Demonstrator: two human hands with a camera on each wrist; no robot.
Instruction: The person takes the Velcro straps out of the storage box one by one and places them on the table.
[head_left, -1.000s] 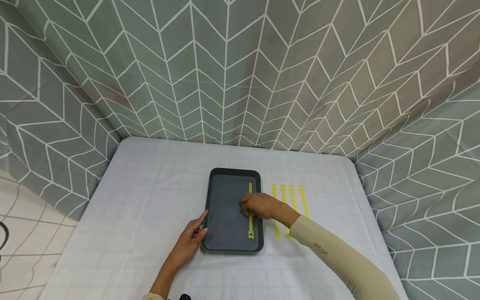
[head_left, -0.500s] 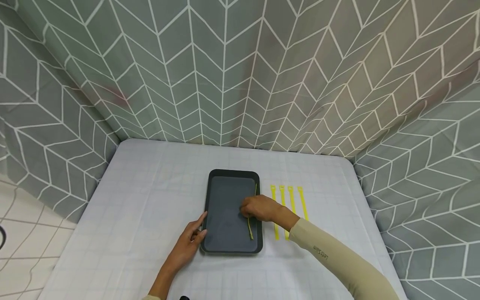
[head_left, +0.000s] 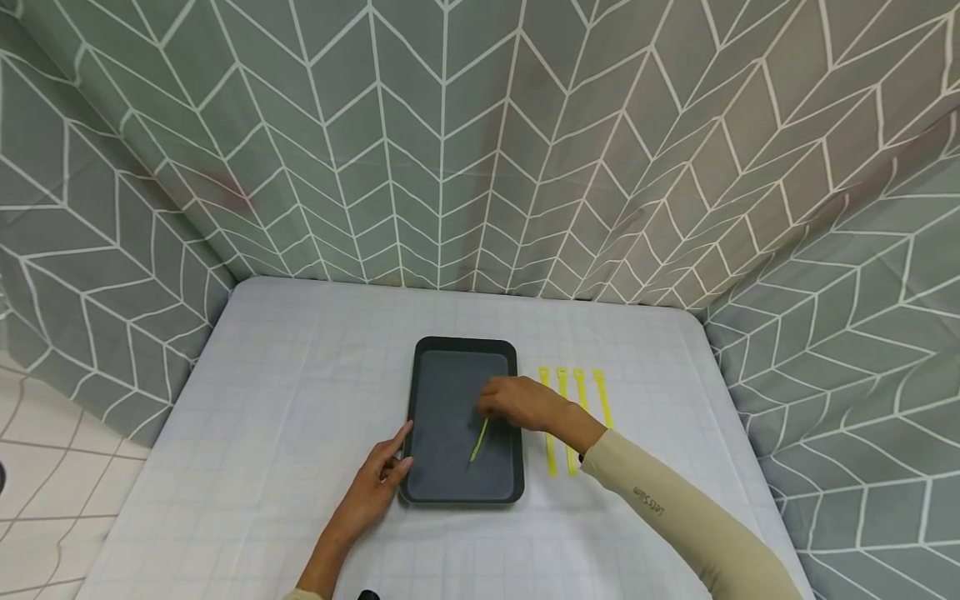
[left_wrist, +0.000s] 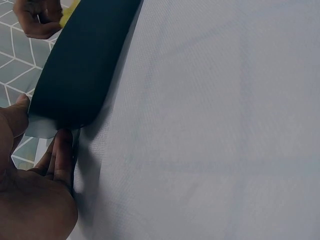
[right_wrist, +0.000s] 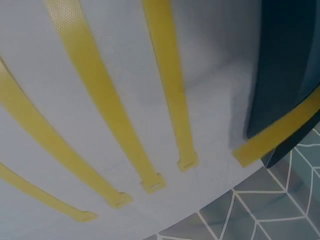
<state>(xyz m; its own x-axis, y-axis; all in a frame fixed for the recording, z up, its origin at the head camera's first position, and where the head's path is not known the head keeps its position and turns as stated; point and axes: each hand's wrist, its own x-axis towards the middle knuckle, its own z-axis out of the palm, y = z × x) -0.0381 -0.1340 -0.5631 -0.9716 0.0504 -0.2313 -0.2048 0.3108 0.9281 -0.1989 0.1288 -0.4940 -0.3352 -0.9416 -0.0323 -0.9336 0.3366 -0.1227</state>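
A dark grey rectangular tray point(head_left: 442, 417) lies on the white-covered table. At its left edge my left hand point(head_left: 372, 483) rests with index finger and thumb touching the side; the left wrist view shows these fingers against the tray's wall point(left_wrist: 82, 70). Over the tray's right half, my right hand point(head_left: 517, 402) pinches a yellow cable strap point(head_left: 478, 442), whose lower end slants down to the left. The right wrist view shows the strap's other end point(right_wrist: 275, 132) sticking out past the tray; the right fingers are outside that view.
Several more yellow cable straps point(right_wrist: 105, 95) with slotted ends lie side by side to the tray's right, partly beneath the right forearm. The white tablecloth point(head_left: 315, 375) extends around the tray. A grey patterned curtain point(head_left: 450, 167) hangs behind the table and on both sides.
The strap lay along the tray's right side. My right hand has taken hold of it, turned it on edge and swung its lower end left. My left hand has stayed at the tray's edge.
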